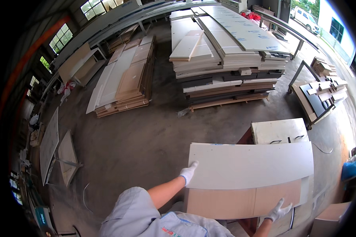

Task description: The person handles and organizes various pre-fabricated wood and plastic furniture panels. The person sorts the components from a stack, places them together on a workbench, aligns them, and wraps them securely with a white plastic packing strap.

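A light grey panel (249, 166) lies across a stack in front of me, overlapping wood-coloured panels (221, 203) on the near side. My left hand (189, 173), in a white glove, grips the grey panel's left edge, its thumb up along the edge and its other fingers mostly hidden. Over the near right part of the wood-coloured panels is my right hand (279, 211), also gloved. Its fingers are spread and it holds nothing; whether it touches the surface I cannot tell.
Behind the panels stands a pale cabinet (279, 130) with dark handles. Large board stacks stand farther back, one in the middle (229, 67) and one at left (124, 79). A cart of offcuts (320, 94) is at right. Boards lean at far left (51, 146).
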{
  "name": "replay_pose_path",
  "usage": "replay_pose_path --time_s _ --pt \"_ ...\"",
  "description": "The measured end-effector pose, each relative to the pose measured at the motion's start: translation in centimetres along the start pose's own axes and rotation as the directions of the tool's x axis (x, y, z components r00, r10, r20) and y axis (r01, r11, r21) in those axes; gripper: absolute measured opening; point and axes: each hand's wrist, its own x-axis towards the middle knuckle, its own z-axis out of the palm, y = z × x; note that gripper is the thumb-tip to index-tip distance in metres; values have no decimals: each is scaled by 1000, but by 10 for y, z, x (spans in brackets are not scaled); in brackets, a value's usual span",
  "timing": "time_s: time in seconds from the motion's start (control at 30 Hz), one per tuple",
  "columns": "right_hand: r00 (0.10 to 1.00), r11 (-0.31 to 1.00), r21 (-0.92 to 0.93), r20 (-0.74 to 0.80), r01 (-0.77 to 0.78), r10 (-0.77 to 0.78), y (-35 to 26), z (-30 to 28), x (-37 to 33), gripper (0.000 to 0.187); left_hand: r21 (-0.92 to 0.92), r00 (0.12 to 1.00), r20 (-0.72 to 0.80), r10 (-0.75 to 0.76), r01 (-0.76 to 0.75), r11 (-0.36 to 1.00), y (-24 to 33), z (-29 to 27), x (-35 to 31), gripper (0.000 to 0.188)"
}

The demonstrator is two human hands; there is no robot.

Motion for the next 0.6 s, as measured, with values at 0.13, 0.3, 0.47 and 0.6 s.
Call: replay_pose_path --time_s 0.13,0.3,0.47,0.6 --pt "894 860 244 151 -447 422 -6 -14 -182 87 117 988 157 0 -19 993 17 -1 0 92" --pt "138 -153 222 894 -963 427 -79 8 -302 73 8 909 410 72 -82 997 20 27 28 95" --pt "442 193 430 611 -882 657 -88 44 -342 62 -179 859 502 97 -7 984 -1 -28 71 87" --pt "403 195 419 495 -887 769 -99 20 -329 62 425 938 71 338 -335 841 71 -22 48 82"
